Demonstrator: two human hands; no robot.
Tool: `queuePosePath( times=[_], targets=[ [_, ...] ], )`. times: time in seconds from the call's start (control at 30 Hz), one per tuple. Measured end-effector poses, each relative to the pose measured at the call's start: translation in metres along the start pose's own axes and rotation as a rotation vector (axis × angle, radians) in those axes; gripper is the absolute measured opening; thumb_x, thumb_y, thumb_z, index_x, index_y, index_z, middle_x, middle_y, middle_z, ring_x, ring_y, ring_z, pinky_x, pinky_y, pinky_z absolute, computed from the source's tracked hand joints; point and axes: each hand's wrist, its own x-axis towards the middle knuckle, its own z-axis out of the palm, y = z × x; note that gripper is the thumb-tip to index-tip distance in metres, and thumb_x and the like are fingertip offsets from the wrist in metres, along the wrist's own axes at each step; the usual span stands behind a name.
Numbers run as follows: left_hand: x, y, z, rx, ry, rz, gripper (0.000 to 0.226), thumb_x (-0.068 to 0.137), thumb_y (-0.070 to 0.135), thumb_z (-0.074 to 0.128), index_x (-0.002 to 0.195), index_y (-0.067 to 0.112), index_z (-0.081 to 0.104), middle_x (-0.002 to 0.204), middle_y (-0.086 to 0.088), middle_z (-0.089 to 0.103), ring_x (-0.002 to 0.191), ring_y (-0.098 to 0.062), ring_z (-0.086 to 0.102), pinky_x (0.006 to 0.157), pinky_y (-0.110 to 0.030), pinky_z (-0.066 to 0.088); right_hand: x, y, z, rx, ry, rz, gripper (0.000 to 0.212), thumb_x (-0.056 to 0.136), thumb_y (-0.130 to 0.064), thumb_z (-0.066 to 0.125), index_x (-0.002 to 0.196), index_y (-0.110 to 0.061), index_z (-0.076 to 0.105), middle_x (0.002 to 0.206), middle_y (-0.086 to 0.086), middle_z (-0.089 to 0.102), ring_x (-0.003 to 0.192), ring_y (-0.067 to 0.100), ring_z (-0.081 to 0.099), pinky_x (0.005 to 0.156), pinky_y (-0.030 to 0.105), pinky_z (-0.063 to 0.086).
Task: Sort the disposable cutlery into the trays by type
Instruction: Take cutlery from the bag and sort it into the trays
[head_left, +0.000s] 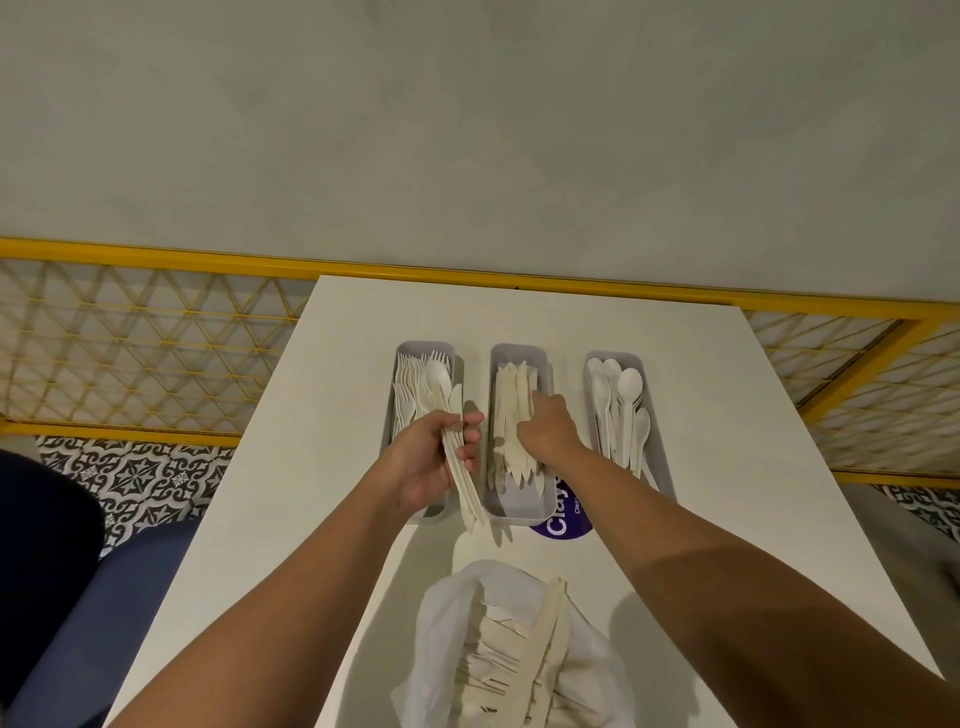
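At twelve o'clock on the white table (675, 415), the right hand (548, 431) is reaching into the middle tray (514, 501) of knives (506, 410), curled over them; whether it is pinching one, I cannot tell. At its nine o'clock, the left hand (428, 460) is gripping a mixed cutlery bundle (470, 499), probably keeping unsorted pieces ready.

We are stretching both bare forearms forward, converging from the lower corners. Our left hand (426, 457) is facing its palm rightward, fingers and thumb curling round a bundle of pale, slender disposable cutlery (467, 493). Our right hand (550, 431) is reaching slightly farther, knuckles up and wrist bending downward. Its fingertips are pointing down out of sight, so we cannot tell whether it is gripping anything.
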Motion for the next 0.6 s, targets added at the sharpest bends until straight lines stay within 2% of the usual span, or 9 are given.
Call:
queuePosePath(
  times=[0.13,0.23,0.3,0.4,0.5,0.53,0.6],
  targets=[
    [-0.001,0.001,0.001,0.004,0.001,0.006,0.030,0.093,0.012,0.029,0.092,0.005,0.059,0.062,-0.004,0.051,0.048,-0.012,0.041,0.057,-0.025,0.036,-0.006,-0.005,0.001,0.033,0.015,-0.099,0.046,0.089,0.001,0.046,0.135,-0.006,0.042,0.140,0.015,0.033,0.120,0.028,0.048,0.089,0.021,0.037],
    [0.002,-0.002,0.003,0.015,0.019,0.033,0.029,0.094,0.008,0.031,0.096,0.004,0.059,0.061,-0.004,0.053,0.053,-0.014,0.042,0.061,-0.026,0.038,-0.014,-0.015,0.000,0.128,0.068,-0.178,0.034,0.091,-0.004,0.048,0.124,-0.006,0.053,0.131,0.013,0.046,0.113,0.024,0.052,0.084,0.019,0.035],
    [0.003,-0.005,0.003,0.039,0.015,0.035,0.028,0.094,0.006,0.032,0.097,0.004,0.060,0.061,-0.003,0.054,0.051,-0.013,0.044,0.057,-0.025,0.041,-0.020,-0.022,-0.003,0.192,0.074,-0.212,0.027,0.092,-0.010,0.049,0.116,-0.005,0.059,0.118,0.010,0.058,0.101,0.018,0.056,0.079,0.016,0.037],
    [0.002,-0.007,0.004,0.110,-0.017,0.013,0.028,0.095,0.008,0.033,0.101,0.004,0.060,0.062,-0.002,0.052,0.045,-0.011,0.043,0.048,-0.022,0.042,-0.023,-0.028,-0.008,0.327,0.033,-0.216,0.025,0.094,-0.014,0.048,0.113,-0.004,0.062,0.101,0.002,0.057,0.071,0.004,0.054,0.055,0.001,0.038],
    [-0.003,-0.008,0.006,0.242,-0.053,0.002,0.027,0.096,0.012,0.035,0.105,0.007,0.060,0.061,0.001,0.051,0.044,-0.010,0.038,0.046,-0.021,0.037,-0.022,-0.032,-0.012,0.413,-0.016,-0.177,0.025,0.095,-0.016,0.048,0.114,-0.006,0.060,0.098,0.001,0.054,0.068,0.005,0.052,0.046,0.004,0.038],
    [-0.005,-0.008,0.007,0.285,-0.070,-0.002,0.026,0.097,0.014,0.036,0.104,0.008,0.060,0.062,0.001,0.050,0.044,-0.009,0.036,0.046,-0.021,0.035,-0.021,-0.033,-0.013,0.420,-0.029,-0.165,0.021,0.095,-0.016,0.049,0.109,-0.008,0.061,0.093,0.001,0.054,0.067,0.007,0.052,0.045,0.007,0.038],
    [-0.008,-0.007,0.008,0.355,-0.095,-0.007,0.025,0.098,0.018,0.037,0.103,0.010,0.061,0.062,0.002,0.049,0.045,-0.009,0.034,0.047,-0.020,0.032,-0.020,-0.034,-0.013,0.428,-0.026,-0.150,0.012,0.094,-0.015,0.050,0.087,-0.011,0.060,0.076,0.001,0.051,0.063,0.010,0.048,0.048,0.011,0.039]
  ],
)
